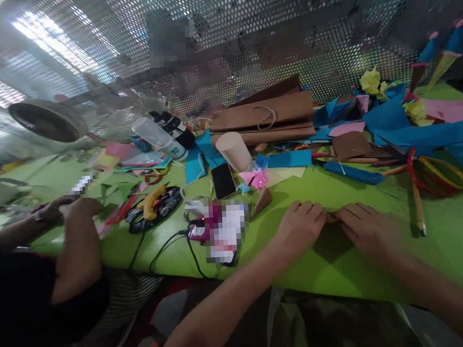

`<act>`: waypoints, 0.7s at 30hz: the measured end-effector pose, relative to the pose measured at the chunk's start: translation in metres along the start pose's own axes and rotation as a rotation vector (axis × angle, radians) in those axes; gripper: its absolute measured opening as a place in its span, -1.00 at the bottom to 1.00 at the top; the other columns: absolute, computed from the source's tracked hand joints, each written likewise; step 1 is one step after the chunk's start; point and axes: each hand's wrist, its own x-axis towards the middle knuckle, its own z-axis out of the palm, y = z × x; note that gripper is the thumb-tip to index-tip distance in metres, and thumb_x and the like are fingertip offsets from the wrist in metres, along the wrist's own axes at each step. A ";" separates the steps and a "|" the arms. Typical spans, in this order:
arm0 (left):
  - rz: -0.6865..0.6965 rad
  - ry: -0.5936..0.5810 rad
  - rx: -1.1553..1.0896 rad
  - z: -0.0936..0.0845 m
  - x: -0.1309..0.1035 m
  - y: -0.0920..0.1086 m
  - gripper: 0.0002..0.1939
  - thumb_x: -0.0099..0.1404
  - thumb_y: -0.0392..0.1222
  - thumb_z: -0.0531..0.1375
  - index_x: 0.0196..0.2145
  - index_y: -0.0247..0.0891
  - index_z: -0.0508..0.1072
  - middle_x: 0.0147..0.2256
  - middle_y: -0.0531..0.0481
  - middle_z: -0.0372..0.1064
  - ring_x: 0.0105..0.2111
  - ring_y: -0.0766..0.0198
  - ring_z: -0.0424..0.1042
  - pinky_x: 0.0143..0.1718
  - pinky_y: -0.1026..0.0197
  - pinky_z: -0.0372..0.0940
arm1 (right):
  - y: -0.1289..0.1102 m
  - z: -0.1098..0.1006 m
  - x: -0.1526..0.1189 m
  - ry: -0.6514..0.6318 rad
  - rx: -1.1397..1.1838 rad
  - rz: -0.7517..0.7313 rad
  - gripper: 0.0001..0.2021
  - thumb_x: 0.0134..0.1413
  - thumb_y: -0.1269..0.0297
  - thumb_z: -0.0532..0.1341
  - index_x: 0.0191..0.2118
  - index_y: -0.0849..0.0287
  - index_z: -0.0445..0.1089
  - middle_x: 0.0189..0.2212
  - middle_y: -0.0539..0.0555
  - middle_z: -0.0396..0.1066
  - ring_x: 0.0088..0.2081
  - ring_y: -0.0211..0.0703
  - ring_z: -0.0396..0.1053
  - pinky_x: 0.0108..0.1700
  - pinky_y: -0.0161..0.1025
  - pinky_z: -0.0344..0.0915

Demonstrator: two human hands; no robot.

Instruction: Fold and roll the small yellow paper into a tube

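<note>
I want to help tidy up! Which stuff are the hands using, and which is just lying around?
In use: left hand and right hand pressing brown paper on the green table.

Lying about: phone, scissors, pencil, paper bags, bottle.

Green table [376, 269] crowded w/ craft clutter: brown paper bags [265, 117], blue paper sheets [391, 116], black phone [223, 180], beige cup [234, 151], red-yellow scissors [437, 173], pencil [418, 210], fan [46, 121] at left.
</note>
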 end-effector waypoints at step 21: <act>-0.238 -0.249 -0.604 -0.025 0.022 0.007 -0.60 0.59 0.08 -0.12 -0.16 -0.22 0.36 -0.23 -0.04 0.54 -0.30 0.21 0.50 -0.37 0.23 0.20 | 0.029 -0.020 -0.004 0.002 1.202 0.582 -0.70 0.21 -0.01 0.37 -0.02 -0.04 0.55 -0.11 0.11 0.57 -0.08 0.04 0.49 -0.06 -0.15 0.40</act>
